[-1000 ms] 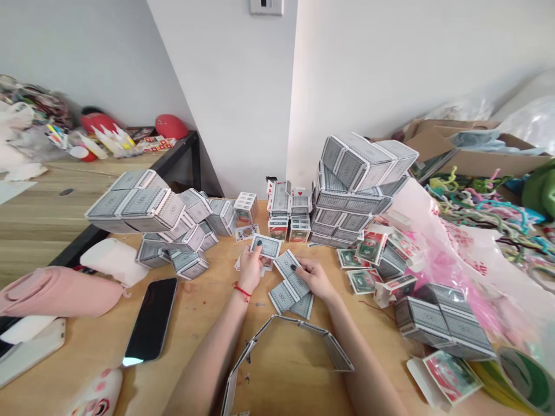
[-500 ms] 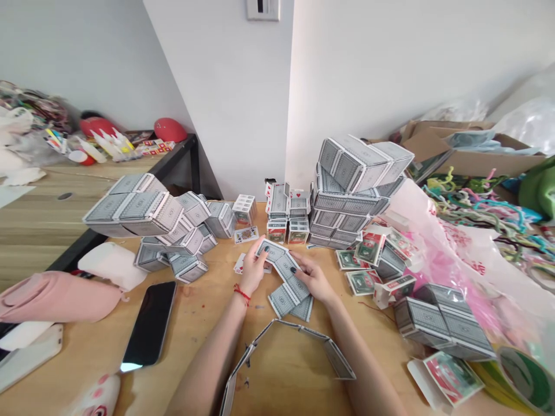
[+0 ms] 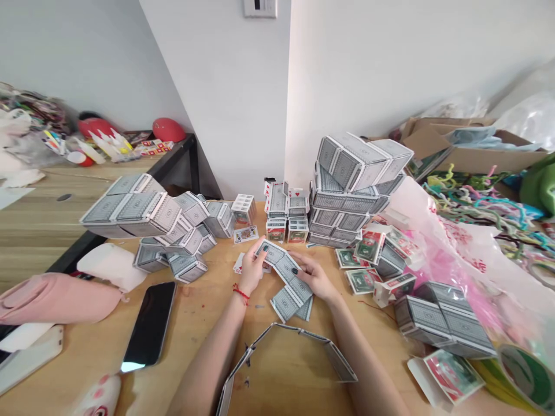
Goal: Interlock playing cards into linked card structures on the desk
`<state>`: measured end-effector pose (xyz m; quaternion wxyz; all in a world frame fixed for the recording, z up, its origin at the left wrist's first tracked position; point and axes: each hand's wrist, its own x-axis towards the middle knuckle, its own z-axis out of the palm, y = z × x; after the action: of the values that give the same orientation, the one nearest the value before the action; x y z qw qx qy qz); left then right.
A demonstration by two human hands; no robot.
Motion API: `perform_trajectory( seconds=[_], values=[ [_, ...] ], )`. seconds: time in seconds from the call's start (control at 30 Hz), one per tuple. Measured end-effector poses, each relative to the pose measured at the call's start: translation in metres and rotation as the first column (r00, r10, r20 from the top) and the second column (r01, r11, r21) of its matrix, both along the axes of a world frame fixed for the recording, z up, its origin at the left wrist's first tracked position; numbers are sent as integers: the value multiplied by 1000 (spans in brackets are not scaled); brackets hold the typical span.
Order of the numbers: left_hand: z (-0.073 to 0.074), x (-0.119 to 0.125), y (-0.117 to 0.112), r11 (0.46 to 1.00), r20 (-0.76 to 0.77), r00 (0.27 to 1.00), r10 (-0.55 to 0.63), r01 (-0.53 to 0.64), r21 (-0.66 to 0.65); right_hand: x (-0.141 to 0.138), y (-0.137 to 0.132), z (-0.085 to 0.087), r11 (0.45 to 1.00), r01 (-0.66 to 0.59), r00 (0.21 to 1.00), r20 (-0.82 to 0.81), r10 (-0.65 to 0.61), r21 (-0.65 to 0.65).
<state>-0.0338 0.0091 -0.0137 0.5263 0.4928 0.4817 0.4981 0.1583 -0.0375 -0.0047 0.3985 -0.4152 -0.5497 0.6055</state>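
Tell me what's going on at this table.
A person's left hand pinches a grey-backed card, which meets or overlaps the upper end of a row of cards held by the right hand. Nearer the body, a bent strip of cards stands on the table. Farther back are a left pile of card-covered blocks and a right pile.

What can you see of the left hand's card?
The card is rectangular, seemingly cardboard, its gray patterned back facing up with a white border. The left hand grips its left end, thumb on top. Its right end appears to meet a second card by the right hand; joined or not, I can't tell.
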Motion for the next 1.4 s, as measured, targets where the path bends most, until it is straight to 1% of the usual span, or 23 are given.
perform_trajectory(
  seconds=[0.17,0.37,0.43,0.57,0.73,0.9,1.03,1.1,1.27,1.4],
  values=[
    [2,-1,1,1000,16,1000,-13,13,-2,3,-1,2,1000,-29,1000,8,28,13],
    [3,-3,2,994,99,993,-61,70,-84,3,-2,4,999,-43,999,-21,43,7],
    [3,-4,3,993,106,992,-65,75,-92,3,-2,5,999,-38,999,-10,38,16],
    [1,-6,4,994,74,995,-67,73,-78,3,-1,6,999,-45,999,16,45,26],
    [-1,-8,4,998,5,998,-55,55,-12,3,-1,7,998,-55,998,-19,55,18],
    [3,-8,1,999,12,999,-37,37,-13,1,-2,8,998,-22,999,49,19,53],
    [7,-6,0,1000,-38,999,-11,12,25,0,-1,4,997,-9,998,68,4,74],
    [7,-6,0,1000,-39,999,-12,13,27,0,-1,2,997,-8,997,74,2,82],
    [7,-8,1,996,33,997,-76,78,-51,0,-2,5,996,-28,998,65,23,83],
    [4,-11,2,988,21,991,-132,133,-75,1,-2,9,996,-53,997,62,48,73]
  ],
)
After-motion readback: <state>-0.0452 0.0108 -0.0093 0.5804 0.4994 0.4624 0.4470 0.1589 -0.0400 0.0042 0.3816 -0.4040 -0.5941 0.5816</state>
